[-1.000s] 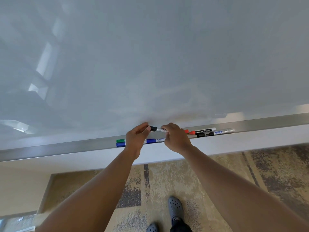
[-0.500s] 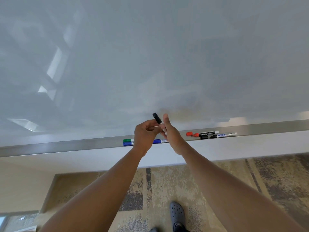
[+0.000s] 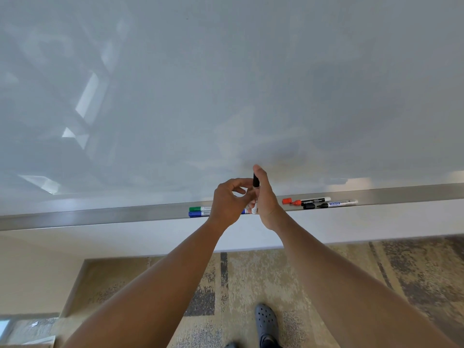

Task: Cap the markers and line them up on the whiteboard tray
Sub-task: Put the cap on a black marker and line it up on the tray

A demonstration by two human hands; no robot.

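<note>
Whiteboard [image 3: 226,84]: blank. Tray [image 3: 100,217]: green marker [image 3: 199,208] and blue marker [image 3: 198,214] left; red-capped marker [image 3: 306,201], label "camlin", and black marker [image 3: 331,204] right. Left hand [image 3: 229,204], right hand [image 3: 266,197]: fingers closed round upright black-capped marker [image 3: 255,180] above tray. Advice: press cap straight down till seated, then lay it in line.

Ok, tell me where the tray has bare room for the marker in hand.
The tray is bare from its far left end up to the green marker and blue marker. It is also bare right of the pen. The middle is crowded: both hands, the red cap, and the red marker.
</note>
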